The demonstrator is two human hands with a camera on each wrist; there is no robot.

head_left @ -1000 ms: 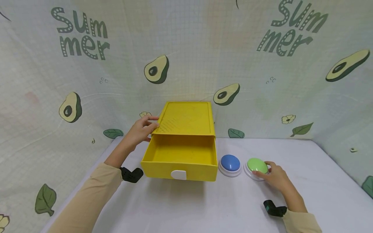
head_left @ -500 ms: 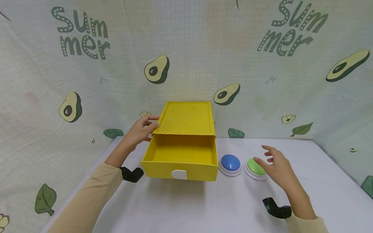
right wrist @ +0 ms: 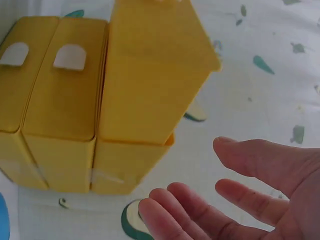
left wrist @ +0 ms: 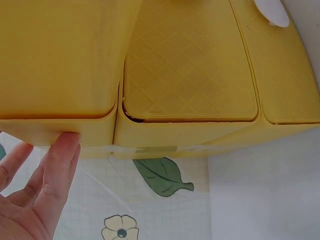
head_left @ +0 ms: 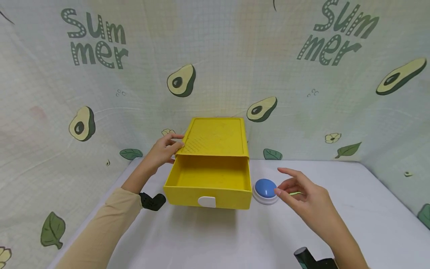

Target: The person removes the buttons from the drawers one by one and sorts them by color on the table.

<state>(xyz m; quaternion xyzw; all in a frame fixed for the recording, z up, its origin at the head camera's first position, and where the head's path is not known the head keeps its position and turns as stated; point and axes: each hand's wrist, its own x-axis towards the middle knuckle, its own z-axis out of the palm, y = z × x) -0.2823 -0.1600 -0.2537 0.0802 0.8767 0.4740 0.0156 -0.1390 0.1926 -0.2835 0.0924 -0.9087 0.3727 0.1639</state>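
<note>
The yellow drawer unit (head_left: 215, 136) stands in the middle, with its top drawer (head_left: 207, 192) pulled out and a white tab (head_left: 206, 201) on the drawer's front. My left hand (head_left: 164, 149) touches the unit's upper left side. In the left wrist view, its fingertips (left wrist: 67, 142) rest against the yellow side wall. My right hand (head_left: 307, 194) is in the air with fingers loosely bent and nothing in it. It largely hides the green push button (head_left: 295, 193), of which only a sliver shows. Just left of its fingertips is the blue push button (head_left: 265, 188) on a white base.
A white table surface (head_left: 268, 239) lies under everything. Behind it hangs a cloth (head_left: 221, 82) printed with avocados and leaves. Lower closed drawers (right wrist: 62, 95) of the unit show in the right wrist view. Black wrist devices (head_left: 152, 201) sit by both wrists.
My right hand has let go of the green button, lifted off it and moved left toward the blue one. The left hand and the drawer unit have stayed in place.
</note>
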